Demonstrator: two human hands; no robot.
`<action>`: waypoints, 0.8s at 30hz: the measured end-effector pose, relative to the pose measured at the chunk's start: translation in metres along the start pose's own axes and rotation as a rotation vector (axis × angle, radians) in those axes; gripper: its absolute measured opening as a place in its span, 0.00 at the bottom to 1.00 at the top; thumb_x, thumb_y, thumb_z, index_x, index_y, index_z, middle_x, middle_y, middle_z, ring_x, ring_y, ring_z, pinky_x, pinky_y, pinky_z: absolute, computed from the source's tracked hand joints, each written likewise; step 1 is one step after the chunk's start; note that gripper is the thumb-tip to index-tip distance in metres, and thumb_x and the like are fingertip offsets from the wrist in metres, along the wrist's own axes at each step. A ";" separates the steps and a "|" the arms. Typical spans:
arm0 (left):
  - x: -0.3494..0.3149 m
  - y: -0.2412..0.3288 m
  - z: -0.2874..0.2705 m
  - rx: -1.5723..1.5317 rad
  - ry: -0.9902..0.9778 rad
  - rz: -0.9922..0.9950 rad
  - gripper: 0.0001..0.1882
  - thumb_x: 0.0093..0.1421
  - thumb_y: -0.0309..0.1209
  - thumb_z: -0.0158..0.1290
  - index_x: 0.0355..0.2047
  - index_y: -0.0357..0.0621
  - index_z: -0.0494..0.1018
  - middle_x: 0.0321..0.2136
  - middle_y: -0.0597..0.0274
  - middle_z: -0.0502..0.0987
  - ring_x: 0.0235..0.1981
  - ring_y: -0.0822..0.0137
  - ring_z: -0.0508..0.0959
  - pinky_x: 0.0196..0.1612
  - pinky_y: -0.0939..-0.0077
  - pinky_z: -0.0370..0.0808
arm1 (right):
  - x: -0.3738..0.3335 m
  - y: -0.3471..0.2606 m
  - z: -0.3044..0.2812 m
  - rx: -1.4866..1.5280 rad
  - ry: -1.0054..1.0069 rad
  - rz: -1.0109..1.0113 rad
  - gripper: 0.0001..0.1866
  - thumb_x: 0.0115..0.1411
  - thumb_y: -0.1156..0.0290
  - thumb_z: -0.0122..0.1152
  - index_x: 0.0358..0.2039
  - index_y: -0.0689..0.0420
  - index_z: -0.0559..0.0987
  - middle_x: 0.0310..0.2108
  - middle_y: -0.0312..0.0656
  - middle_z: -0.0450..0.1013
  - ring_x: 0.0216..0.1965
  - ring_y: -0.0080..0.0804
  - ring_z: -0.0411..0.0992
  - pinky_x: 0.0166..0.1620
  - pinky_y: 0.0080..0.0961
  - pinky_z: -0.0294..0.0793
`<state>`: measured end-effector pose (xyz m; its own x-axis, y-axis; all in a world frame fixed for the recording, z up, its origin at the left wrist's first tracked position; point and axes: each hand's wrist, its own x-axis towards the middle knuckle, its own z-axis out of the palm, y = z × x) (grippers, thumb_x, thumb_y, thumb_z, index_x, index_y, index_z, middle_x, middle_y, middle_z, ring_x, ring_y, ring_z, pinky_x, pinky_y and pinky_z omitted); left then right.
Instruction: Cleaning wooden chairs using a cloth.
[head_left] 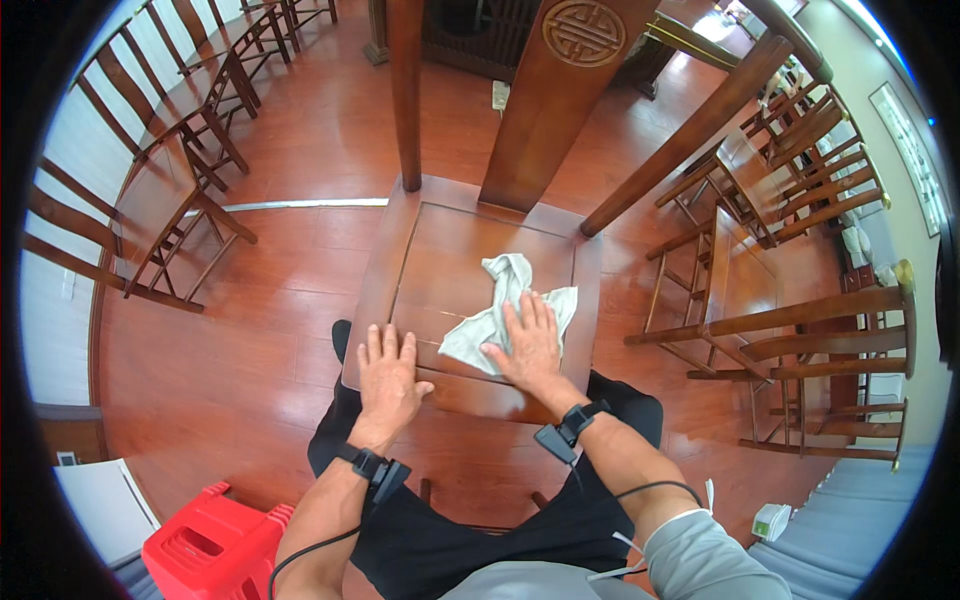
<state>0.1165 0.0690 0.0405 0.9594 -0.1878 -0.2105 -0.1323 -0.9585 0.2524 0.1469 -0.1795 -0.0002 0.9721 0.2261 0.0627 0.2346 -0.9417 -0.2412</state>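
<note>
In front of me stands a brown wooden chair (455,250), its seat toward me and its slatted back rising at the far side. A pale grey-green cloth (475,338) lies crumpled on the right half of the seat. My right hand (530,340) rests flat on the cloth, fingers outstretched, pressing it against the wood. At the seat's left front edge, my left hand (388,375) lies palm down with its fingers spread, touching bare wood. Both wrists carry black straps with small devices.
Wooden chairs line the left wall, including one nearby (165,210). More chairs (740,270) stand along the right side. A red plastic stool (215,545) is at my lower left. Dark furniture (470,45) stands beyond the chair back, on a reddish wood floor (250,350).
</note>
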 end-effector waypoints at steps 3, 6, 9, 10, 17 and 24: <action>0.002 -0.026 -0.005 -0.081 -0.002 -0.012 0.52 0.42 0.42 0.74 0.65 0.38 0.64 0.67 0.36 0.60 0.70 0.38 0.55 0.70 0.47 0.56 | 0.022 -0.025 0.010 0.131 0.004 -0.146 0.36 0.59 0.50 0.64 0.62 0.62 0.71 0.65 0.63 0.60 0.69 0.58 0.54 0.70 0.55 0.49; -0.002 -0.032 0.001 -0.020 -0.013 0.057 0.54 0.42 0.44 0.74 0.66 0.35 0.61 0.67 0.33 0.56 0.70 0.34 0.53 0.70 0.44 0.54 | 0.063 -0.055 0.027 0.184 0.055 -0.250 0.33 0.60 0.54 0.63 0.61 0.61 0.72 0.64 0.63 0.61 0.68 0.59 0.55 0.70 0.54 0.49; 0.004 -0.025 -0.001 -0.056 -0.033 0.053 0.55 0.44 0.43 0.73 0.67 0.33 0.59 0.68 0.32 0.54 0.70 0.32 0.52 0.71 0.42 0.51 | 0.113 -0.068 0.039 0.185 0.099 -0.266 0.28 0.61 0.58 0.62 0.58 0.59 0.74 0.63 0.58 0.64 0.67 0.56 0.57 0.70 0.51 0.51; 0.002 -0.025 -0.001 -0.049 -0.042 0.034 0.55 0.44 0.43 0.73 0.67 0.33 0.59 0.68 0.32 0.54 0.70 0.32 0.52 0.71 0.42 0.51 | 0.131 -0.073 0.046 0.183 0.126 -0.268 0.26 0.61 0.60 0.62 0.57 0.58 0.75 0.62 0.56 0.65 0.67 0.55 0.58 0.70 0.51 0.52; 0.003 -0.028 0.003 -0.142 -0.019 0.010 0.55 0.42 0.41 0.73 0.67 0.35 0.60 0.68 0.33 0.54 0.71 0.33 0.50 0.71 0.39 0.49 | 0.206 -0.075 0.061 0.215 0.236 -0.176 0.21 0.60 0.67 0.59 0.54 0.57 0.78 0.60 0.51 0.68 0.65 0.53 0.60 0.69 0.48 0.54; -0.016 -0.024 0.009 -0.144 0.097 -0.004 0.45 0.44 0.37 0.72 0.61 0.33 0.67 0.63 0.32 0.62 0.66 0.35 0.59 0.68 0.49 0.59 | 0.161 -0.104 0.082 0.249 0.135 -0.500 0.18 0.57 0.69 0.61 0.50 0.54 0.82 0.58 0.49 0.72 0.64 0.51 0.64 0.68 0.47 0.58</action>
<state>0.1019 0.0932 0.0292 0.9803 -0.1557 -0.1218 -0.0977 -0.9173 0.3860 0.2794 -0.0244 -0.0441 0.7371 0.5796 0.3474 0.6757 -0.6375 -0.3702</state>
